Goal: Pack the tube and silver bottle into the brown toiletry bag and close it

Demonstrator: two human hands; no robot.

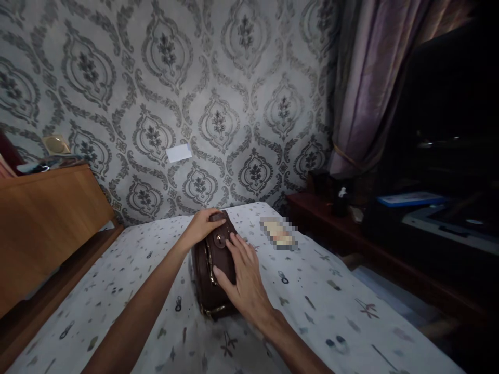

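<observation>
A dark brown bag (pixel 218 296) with gold zips and a round metal clasp stands on a bed with a white patterned sheet (pixel 156 291). At the bag's far end, my left hand (pixel 202 226) grips the top edge, thumb on the near side of it and fingers over the back. My right hand (pixel 244 275) lies against the bag's right side and front, its fingers spread near the clasp and the thumb by the zip. Right of the bag, a pale yellowish item (pixel 278 232), blurred out, lies on the sheet.
A wooden headboard (pixel 54 208) with small items on top stands at the left. Patterned wallpaper (pixel 218 119) covers the wall behind. Along the right runs a dark red surface (pixel 312 208) with a small bottle (pixel 342 200), below a purple curtain (pixel 362 93). A blue-edged box (pixel 411 199) lies farther right.
</observation>
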